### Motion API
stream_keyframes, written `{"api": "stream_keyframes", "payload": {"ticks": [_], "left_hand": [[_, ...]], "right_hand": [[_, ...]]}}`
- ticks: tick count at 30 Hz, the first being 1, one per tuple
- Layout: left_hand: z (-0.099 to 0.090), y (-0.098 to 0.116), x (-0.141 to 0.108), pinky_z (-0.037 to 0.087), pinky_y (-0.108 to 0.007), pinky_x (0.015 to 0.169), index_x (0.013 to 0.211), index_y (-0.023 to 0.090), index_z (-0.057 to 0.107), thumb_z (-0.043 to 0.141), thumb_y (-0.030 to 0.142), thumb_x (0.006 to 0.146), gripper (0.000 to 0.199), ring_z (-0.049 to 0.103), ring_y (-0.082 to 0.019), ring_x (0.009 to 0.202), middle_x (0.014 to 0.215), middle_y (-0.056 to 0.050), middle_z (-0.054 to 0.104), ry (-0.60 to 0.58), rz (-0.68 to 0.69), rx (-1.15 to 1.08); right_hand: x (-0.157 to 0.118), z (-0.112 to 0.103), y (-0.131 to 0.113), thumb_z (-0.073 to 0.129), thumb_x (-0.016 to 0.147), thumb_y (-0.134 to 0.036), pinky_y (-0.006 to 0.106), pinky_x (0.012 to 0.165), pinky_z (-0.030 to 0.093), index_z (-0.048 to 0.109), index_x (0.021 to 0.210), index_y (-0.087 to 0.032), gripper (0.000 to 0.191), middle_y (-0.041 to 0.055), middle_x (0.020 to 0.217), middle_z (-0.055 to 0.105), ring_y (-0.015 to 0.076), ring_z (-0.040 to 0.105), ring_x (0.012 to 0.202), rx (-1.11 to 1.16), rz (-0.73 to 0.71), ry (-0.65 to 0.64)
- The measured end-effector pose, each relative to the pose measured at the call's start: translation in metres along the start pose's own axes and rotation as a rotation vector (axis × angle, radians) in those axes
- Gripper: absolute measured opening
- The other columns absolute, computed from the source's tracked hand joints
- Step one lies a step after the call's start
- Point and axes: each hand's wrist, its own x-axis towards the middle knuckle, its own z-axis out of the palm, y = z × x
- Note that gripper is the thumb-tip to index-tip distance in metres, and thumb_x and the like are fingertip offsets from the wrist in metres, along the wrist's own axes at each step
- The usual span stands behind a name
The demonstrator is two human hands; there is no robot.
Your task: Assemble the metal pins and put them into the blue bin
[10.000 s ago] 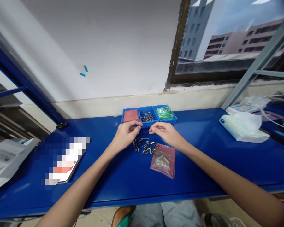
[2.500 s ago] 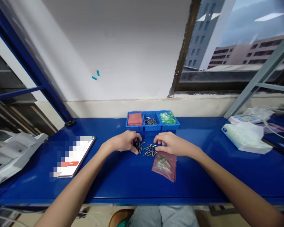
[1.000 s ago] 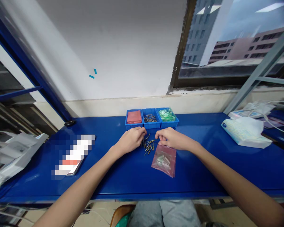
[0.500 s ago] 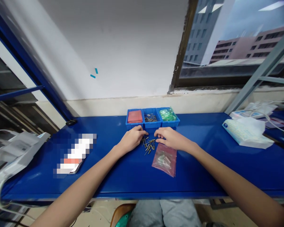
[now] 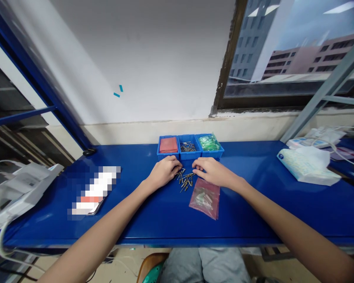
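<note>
A loose pile of slim metal pins (image 5: 185, 181), partly brass-coloured with thicker ends, lies on the blue table between my hands. At the pile's upper left, my left hand (image 5: 166, 170) rests with its fingers curled together; whatever the fingertips hold is hidden. My right hand (image 5: 211, 170) is at the pile's upper right, fingers bent and bunched, the thumb by the pin ends. Any small thing in that hand is too hard to see. Just below my right hand lies a pink, see-through bag (image 5: 205, 208) with pale, clear pieces in or on it.
Behind my hands stand three blue bins, with pink bags (image 5: 168, 145), more metal pins (image 5: 188, 147) and green-tinted clear packets (image 5: 209, 143). A tissue pack (image 5: 308, 167) sits at the right. On the left are a blurred-out flat object (image 5: 98, 188) and a white power strip (image 5: 29, 196) with cables.
My left fingers have drawn back slightly to the left and curled in more. The right thumb has lowered a little toward the pins. The pile looks nearly the same.
</note>
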Motion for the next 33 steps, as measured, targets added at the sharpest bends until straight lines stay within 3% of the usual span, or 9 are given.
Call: {"api": "stream_keyframes", "payload": {"ticks": [11,20,33], "left_hand": [[-0.001,0.014,-0.001,0.05,-0.029,0.081,0.105,0.019,0.064,0.045,0.027,0.102,0.021,0.061,-0.018,0.093,0.103,-0.006,0.062,0.106,0.018,0.001],[0.001,0.021,-0.002,0.05,-0.029,0.082,0.106,0.019,0.06,0.044,0.026,0.103,0.017,0.062,-0.018,0.093,0.099,-0.005,0.063,0.109,0.095,-0.042],[-0.001,0.024,-0.003,0.049,-0.027,0.076,0.098,0.018,0.06,0.052,0.02,0.096,0.009,0.061,-0.016,0.083,0.091,-0.004,0.064,0.168,0.093,-0.133]], "right_hand": [[0.001,0.017,-0.008,0.051,0.098,-0.021,0.034,0.088,0.046,0.061,0.115,-0.015,0.02,0.011,0.11,0.066,0.0215,0.062,0.098,0.003,-0.021,0.143],[0.002,0.014,-0.012,0.046,0.101,-0.02,0.03,0.08,0.043,0.061,0.094,-0.018,0.017,0.0064,0.095,0.065,0.019,0.06,0.088,-0.004,-0.018,0.178],[-0.001,0.013,-0.023,0.052,0.099,-0.024,0.03,0.079,0.045,0.059,0.096,-0.019,0.01,0.0065,0.095,0.065,0.0195,0.061,0.089,0.087,-0.019,0.227]]}}
